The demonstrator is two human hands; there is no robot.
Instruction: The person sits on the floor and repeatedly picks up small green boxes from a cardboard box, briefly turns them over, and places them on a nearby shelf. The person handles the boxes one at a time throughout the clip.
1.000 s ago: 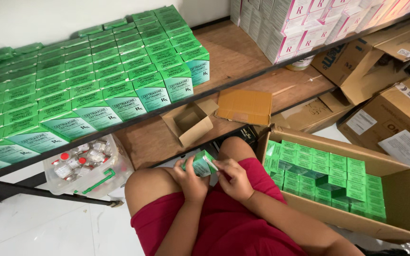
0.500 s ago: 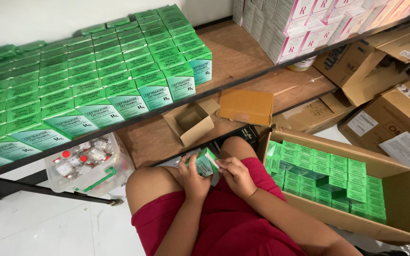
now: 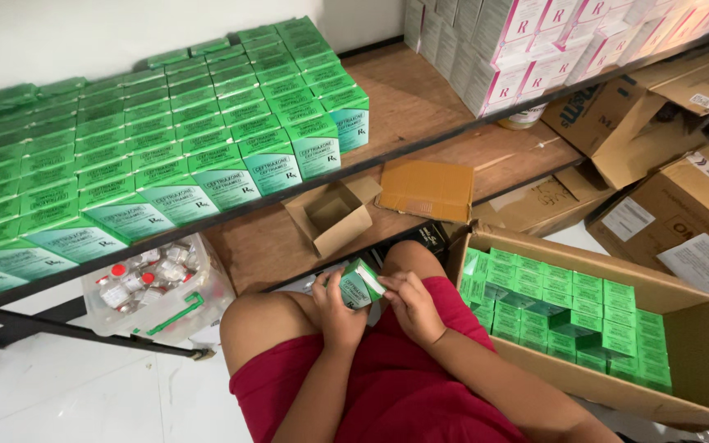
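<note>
Head view, from left to right: rows of flat green cardboard cartons (image 3: 149, 156) fill the upper wooden shelf (image 3: 420, 98), and below them a clear plastic tub of small red-capped glass vials (image 3: 153, 287) sits on the pale floor (image 3: 59, 394). At centre, over the lap, the left hand (image 3: 340, 316) is closed around a small green-and-white carton (image 3: 361, 285), while the right hand (image 3: 412, 305) pinches its end flap with the fingertips; the carton looks as if it is being closed, which calls for tucking the flap squarely. Behind, a small open brown box (image 3: 331, 215) rests on the lower shelf. At right, a large brown cardboard box (image 3: 699, 344) holds packed green cartons, with more brown boxes beyond.
</note>
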